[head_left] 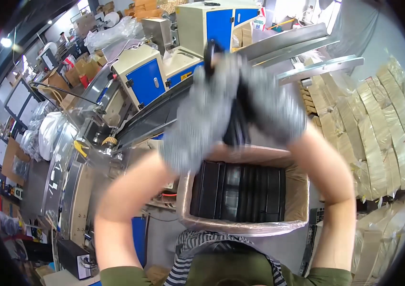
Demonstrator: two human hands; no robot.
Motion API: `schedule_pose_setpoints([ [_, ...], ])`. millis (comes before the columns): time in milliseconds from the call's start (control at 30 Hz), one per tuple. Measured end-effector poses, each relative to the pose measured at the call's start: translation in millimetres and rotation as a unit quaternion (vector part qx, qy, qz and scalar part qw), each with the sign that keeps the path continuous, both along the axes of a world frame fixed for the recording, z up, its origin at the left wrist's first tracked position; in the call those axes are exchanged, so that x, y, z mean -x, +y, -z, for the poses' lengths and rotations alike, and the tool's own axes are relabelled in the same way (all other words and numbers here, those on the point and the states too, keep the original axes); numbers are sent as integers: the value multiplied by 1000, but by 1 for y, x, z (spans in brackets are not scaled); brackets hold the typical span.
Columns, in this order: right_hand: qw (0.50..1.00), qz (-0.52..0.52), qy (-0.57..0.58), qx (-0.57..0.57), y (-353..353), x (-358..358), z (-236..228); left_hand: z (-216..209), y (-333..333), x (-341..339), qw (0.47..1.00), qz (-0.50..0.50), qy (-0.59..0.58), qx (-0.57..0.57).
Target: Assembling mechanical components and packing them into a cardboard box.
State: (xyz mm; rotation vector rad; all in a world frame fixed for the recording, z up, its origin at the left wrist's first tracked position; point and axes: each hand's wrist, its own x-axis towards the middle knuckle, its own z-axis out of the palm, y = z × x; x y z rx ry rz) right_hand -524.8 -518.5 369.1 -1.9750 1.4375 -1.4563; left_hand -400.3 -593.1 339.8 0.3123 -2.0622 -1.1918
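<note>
Both of my hands wear grey knit gloves and are raised together beyond the far side of a carton, smeared by motion. A dark, glossy black piece (235,125) is gripped between my left hand (194,119) and my right hand (274,102). One black end of it shows above the gloves and the rest hangs down between them; its exact kind is too blurred to tell. Below, the open carton (181,209) has a clear plastic liner folded over its rim. Packed inside are several flat, shiny black pieces (240,190) lying in rows.
A dark conveyor belt (150,117) runs beyond the carton, beside cream machine cabinets with blue doors (146,82). Metal rails (319,69) reach in from the upper right. Stacked, plastic-wrapped tan cartons (360,128) stand at right. A black box (74,260) sits at lower left.
</note>
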Motion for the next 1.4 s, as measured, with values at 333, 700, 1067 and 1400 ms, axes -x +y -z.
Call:
schedule_pose_setpoints([
  [333,619,294,711,-157,-88,144,-21,-30,-63,166,843,151,-113,-504],
  [700,804,99,478,-338,-73,104,-47,20,-113,151,974,82,-190,86],
  [1067,723,275,518,-366,-87,56,-41,16,-133,26,827,-43,-234,509],
  [1400,747,333,481,-316,-75,46,-30,147,-111,-89,935,-111,-144,305],
])
